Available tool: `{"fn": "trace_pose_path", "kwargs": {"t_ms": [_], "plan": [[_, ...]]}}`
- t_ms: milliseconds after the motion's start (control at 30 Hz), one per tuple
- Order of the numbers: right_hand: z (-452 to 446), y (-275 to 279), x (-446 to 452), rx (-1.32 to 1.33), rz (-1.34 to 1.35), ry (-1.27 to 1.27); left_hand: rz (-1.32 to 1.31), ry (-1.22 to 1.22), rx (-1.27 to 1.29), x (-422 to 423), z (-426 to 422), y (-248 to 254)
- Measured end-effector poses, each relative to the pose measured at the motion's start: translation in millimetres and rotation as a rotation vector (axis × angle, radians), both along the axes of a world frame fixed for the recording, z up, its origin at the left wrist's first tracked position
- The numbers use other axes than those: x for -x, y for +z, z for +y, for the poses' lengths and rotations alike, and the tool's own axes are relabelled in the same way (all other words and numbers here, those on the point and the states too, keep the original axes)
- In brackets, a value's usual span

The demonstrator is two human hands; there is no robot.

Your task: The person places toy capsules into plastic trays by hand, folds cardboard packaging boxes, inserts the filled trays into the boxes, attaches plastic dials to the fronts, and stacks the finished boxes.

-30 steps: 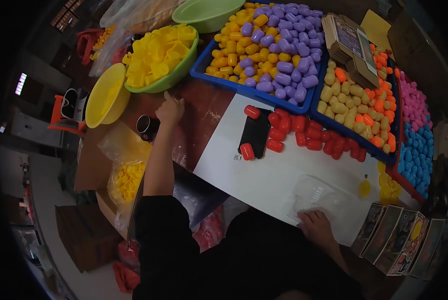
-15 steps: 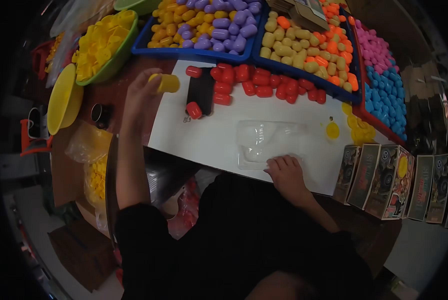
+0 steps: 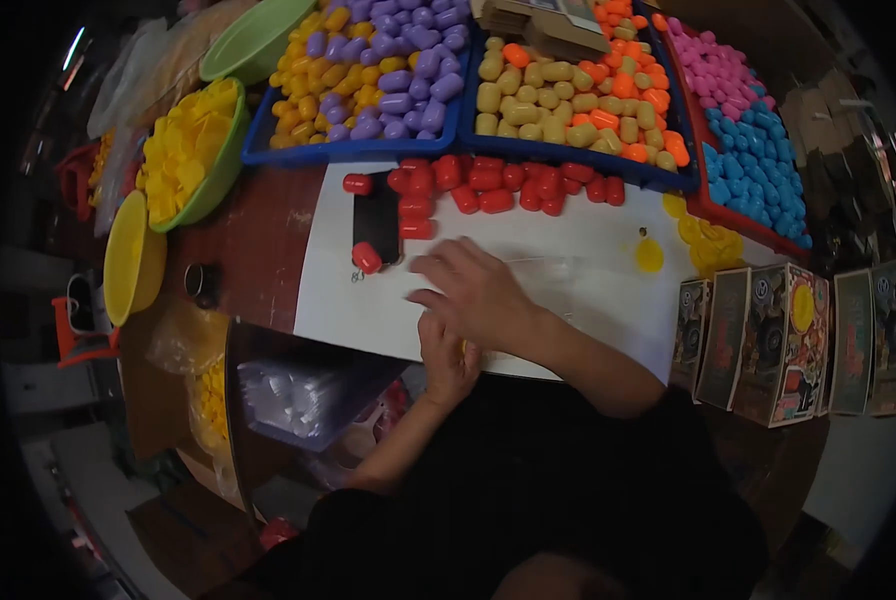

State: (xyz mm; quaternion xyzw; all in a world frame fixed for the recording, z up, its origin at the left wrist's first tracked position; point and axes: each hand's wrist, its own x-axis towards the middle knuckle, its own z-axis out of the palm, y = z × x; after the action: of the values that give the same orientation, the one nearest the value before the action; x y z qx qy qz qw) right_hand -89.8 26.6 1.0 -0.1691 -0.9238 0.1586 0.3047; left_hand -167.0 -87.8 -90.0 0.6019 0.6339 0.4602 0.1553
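Note:
My left hand (image 3: 448, 360) is near the front edge of the white sheet, fingers closed round a yellow piece (image 3: 463, 346); only a sliver of it shows. Just above it, my right hand (image 3: 480, 298) is slightly blurred, thumb and fingers apart, with nothing visible between them. The right hand and forearm partly cover a clear plastic tray (image 3: 558, 270) on the white sheet (image 3: 608, 250). Left of the hands lies a black phone-like slab (image 3: 376, 220), a red capsule (image 3: 366, 257) at its lower end and another (image 3: 357, 184) at its upper left.
Red capsules (image 3: 488, 180) line the back, before blue trays (image 3: 353, 152) of coloured capsules. Yellow discs (image 3: 708, 245) and upright printed boxes (image 3: 758, 340) stand right. A green bowl (image 3: 218, 185) of yellow pieces, a yellow bowl (image 3: 133, 258) and a dark cup (image 3: 202, 284) are left.
My left hand has come from the left with the yellow piece to the front edge. The right hand has left the clear tray's edge and moved left, over the left hand. The view has shifted.

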Motion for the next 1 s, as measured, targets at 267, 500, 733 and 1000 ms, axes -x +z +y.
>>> {"fn": "trace_pose_path", "kwargs": {"t_ms": [267,500,733,1000], "plan": [[23.1,-90.8,144.1,-0.262,-0.542,0.127,0.05,-0.006,-0.061,2.5,11.6,-5.6],[137.2,39.2,22.5,-0.227,-0.01,-0.131,-0.071,-0.121,-0.038,14.5,41.3,13.3],[403.3,90.8,-225.6,-0.051,-0.371,-1.283,-0.048,-0.286,-0.031,40.0,50.4,9.0],[453.2,-29.4,-316.8,0.129,-0.95,-1.235,-0.037,-0.279,0.131,45.1,57.8,18.9]]}}
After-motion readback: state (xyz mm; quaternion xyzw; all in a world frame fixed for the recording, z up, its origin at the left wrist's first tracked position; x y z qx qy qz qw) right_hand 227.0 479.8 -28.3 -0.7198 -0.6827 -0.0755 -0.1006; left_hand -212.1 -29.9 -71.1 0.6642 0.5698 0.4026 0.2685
